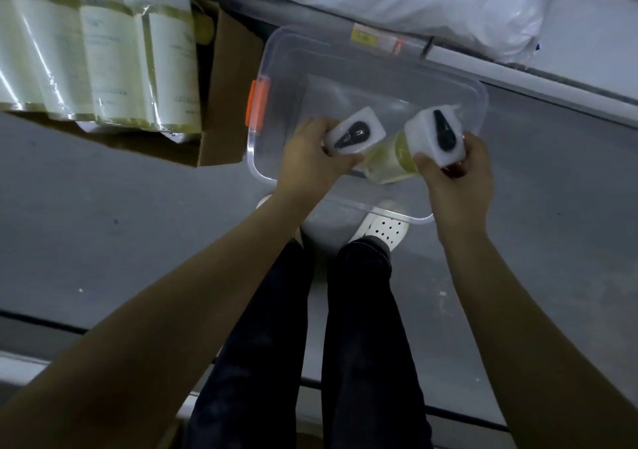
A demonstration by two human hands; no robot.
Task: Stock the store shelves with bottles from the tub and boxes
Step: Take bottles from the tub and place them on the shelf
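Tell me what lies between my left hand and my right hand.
In the head view, two white-capped bottles: the left hand grips the left bottle, the right hand the right bottle, both over the clear tub.

Print on the boxed bottles' labels and the tub's sticker is too blurred to read.

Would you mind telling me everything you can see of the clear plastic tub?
The tub is a rectangular bin of clear plastic with rounded corners and a thick rim, without a lid. An orange latch sits on its left end, a yellow and red sticker on its far wall. It stands upright on the grey floor beside a cardboard box. Over its near half the left hand grips a white-capped bottle and the right hand a second bottle; whether they touch the tub is unclear.
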